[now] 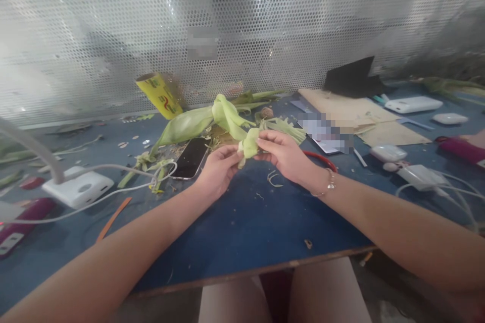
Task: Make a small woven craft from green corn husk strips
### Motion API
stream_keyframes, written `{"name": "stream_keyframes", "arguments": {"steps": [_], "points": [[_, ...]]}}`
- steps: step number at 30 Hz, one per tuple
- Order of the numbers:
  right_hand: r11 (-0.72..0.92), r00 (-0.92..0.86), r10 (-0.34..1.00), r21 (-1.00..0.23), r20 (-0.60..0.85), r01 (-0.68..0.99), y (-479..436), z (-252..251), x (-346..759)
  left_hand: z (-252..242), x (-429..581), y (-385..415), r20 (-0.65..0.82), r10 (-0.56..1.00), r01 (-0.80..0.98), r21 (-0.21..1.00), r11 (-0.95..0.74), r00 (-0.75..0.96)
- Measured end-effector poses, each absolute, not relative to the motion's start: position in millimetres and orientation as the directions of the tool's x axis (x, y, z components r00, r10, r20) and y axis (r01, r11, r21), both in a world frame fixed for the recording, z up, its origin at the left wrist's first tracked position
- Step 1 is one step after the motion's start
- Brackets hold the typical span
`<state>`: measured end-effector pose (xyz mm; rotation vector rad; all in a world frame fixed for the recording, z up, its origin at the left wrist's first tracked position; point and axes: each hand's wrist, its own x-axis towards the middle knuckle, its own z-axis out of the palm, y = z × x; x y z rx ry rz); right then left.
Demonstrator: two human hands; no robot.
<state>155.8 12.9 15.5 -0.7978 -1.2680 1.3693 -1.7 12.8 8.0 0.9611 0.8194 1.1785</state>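
Observation:
Both hands meet above the blue table (pixel 242 222) on a long pale green leaf strip (pixel 227 113). My left hand (pixel 217 166) pinches the folded end of the strip from the left, fingers closed. From the right, my right hand (pixel 282 154) grips the same folded part (pixel 250 144), fingers closed; a thin bracelet sits on that wrist. The rest of the leaf trails back and left over the table toward a black phone (pixel 191 157) lying flat.
A yellow roll (pixel 159 93) leans at the perforated metal wall. White charger and cables (pixel 78 186) lie left; more white devices and cables (pixel 417 174), cardboard sheets (pixel 364 116) and a red ring (pixel 322 158) lie right. Leaf scraps (pixel 151 169) litter the middle. The table's front edge is near my knees.

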Motion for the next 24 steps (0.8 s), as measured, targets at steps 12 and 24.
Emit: {"name": "stream_keyframes", "arguments": {"steps": [12,24], "points": [[0.146,-0.271,0.934,-0.940,0.234,-0.310,11.9,13.5,159.1,6.7,-2.0,15.5,0.020,0.993,-0.380,0.925,0.027,0.120],[0.134,-0.267,0.937,-0.939,0.223,-0.316,17.7,9.5,159.7,7.1,-1.7,16.2,0.043,0.997,-0.325,0.946,-0.022,0.058]]}}
